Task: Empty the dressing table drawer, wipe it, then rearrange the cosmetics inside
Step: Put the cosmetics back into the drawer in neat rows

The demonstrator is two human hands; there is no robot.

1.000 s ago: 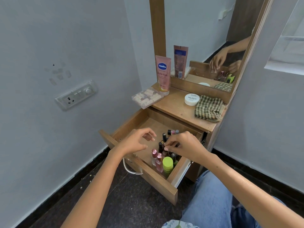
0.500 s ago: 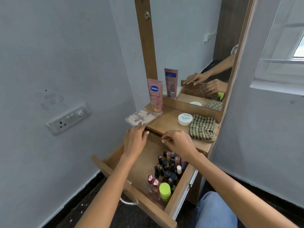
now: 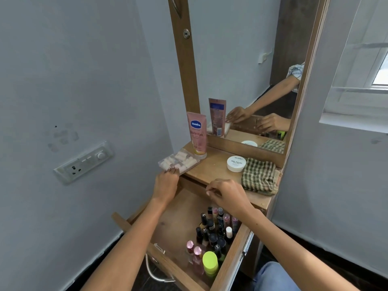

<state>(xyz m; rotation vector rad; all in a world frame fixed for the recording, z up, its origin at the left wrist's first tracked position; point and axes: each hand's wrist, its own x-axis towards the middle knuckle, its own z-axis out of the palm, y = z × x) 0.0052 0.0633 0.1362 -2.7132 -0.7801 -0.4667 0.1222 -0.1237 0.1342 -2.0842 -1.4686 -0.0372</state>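
Rearranging stage, judging by the bottles (image 3: 212,234) already standing in the drawer (image 3: 172,225).

The left hand (image 3: 165,185) reaches the clear plastic box (image 3: 179,161) at the front left corner of the tabletop (image 3: 216,166), its fingertips on the box's near edge but not closed round it; the right hand (image 3: 226,195) hovers above the drawer's back, fingers loosely curled on nothing. The box overhangs the edge, so a firm grip across both sides, kept level, would suit before lowering it into the bare left half. It is shallow, see-through, and filled with pale pieces in compartments. A pink tube (image 3: 197,133) stands just behind it.
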